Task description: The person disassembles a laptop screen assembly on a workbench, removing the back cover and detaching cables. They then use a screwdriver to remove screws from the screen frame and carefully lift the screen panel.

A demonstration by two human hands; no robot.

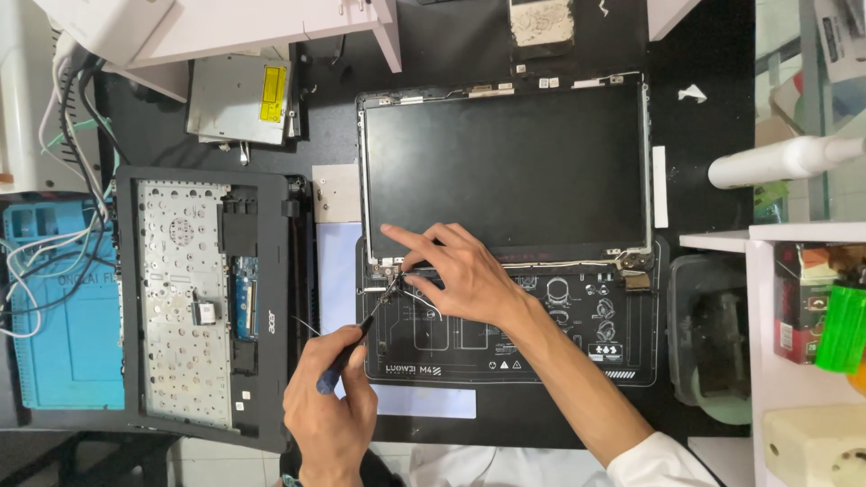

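**A:** Where's the work happening?

**B:** At the left hinge (390,267) of the bare screen panel (505,162), which lies flat on a black printed mat (541,347) in the middle of the desk (704,135). The screwdriver (356,338) tip sits right at that hinge bracket.

**A:** And the hands?

**B:** The left hand (329,415) has its grip closed around the screwdriver handle, low near the desk edge, with the shaft slanting up and right. The right hand (456,275) rests on the panel's lower edge, forefinger stretched out to just above the hinge, the other fingers curled by the thin cables there. I can't tell whether they pinch anything.

**A:** How to do it well, in your view?

**B:** I'd judge the slant is the risk: a tilted tip can slip out of a small screw head. Bring the shaft more upright, press straight down and turn slowly. Keep the steadying finger on the frame, not the glass, and clear of the cables.

**A:** What's around it?

**B:** To the left, a keyboard housing (212,307) turned underside up; beyond it a blue mat (63,352) with white wires. Above that lies a silver optical drive (239,99). A white tube (780,160) lies at the right.
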